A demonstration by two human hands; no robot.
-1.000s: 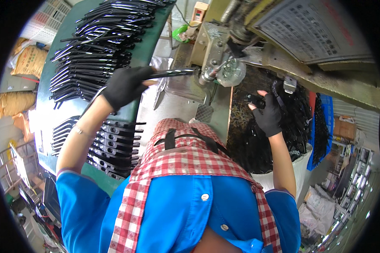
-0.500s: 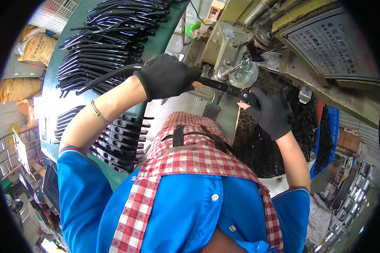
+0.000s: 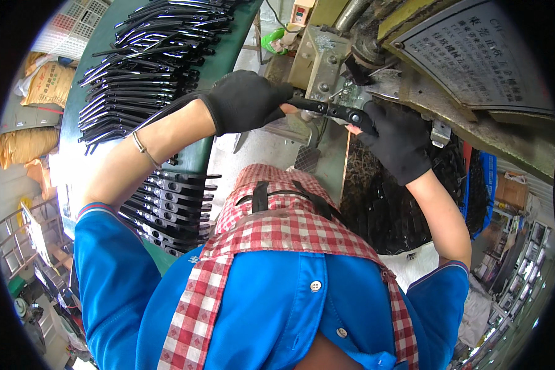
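In black gloves, both my hands hold one long black metal bar level in front of a machine. My left hand is wrapped round its tubular stretch, and the tube's left end runs behind my wrist. At the other end, my right hand grips a flat jointed piece with a round silver pin showing beside the fingertips. The machine's metal block and tooling lie just beyond the bar. I cannot tell whether the bar touches them.
A green table on the left carries a heap of black bent tubes and a row of flat black holed brackets. Under my right forearm is a bin of dark metal parts. The machine's large body overhangs the right. A foot pedal is below.
Both hands still hold the bar. Its right end and my right hand sit slightly higher, nearer the machine's tooling. The tube's left end now shows less behind my wrist. The whole view has shifted slightly.
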